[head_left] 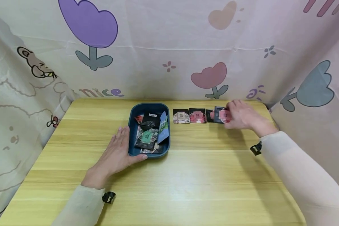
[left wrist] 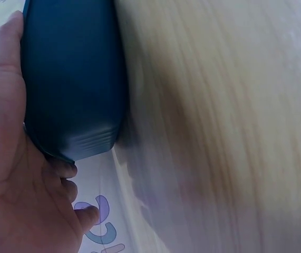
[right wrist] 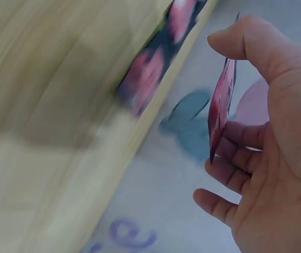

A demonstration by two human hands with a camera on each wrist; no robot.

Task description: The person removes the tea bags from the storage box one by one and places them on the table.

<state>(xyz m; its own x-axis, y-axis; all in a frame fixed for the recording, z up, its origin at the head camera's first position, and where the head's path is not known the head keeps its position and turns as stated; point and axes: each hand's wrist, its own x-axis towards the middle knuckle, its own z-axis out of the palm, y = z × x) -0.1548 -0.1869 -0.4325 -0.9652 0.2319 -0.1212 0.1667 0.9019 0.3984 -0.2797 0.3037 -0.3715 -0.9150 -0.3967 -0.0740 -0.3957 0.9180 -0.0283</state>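
A dark sachet with a pink label is pinched between the thumb and fingers of my right hand. In the right wrist view, the same sachet appears nearly edge-on, above the table. From the head view it overlaps a dark sachet at the right end of a row. Farther left in that row lie a pink-labelled sachet and a pale-labelled sachet. My left hand rests against a blue plastic box, its fingers straight along the left wall and thumb at the near corner.
Inside the box are a green-labelled sachet, a black sachet with a barcode, a blue-and-green packet and others. The wooden table ends at a printed curtain behind and at the sides.
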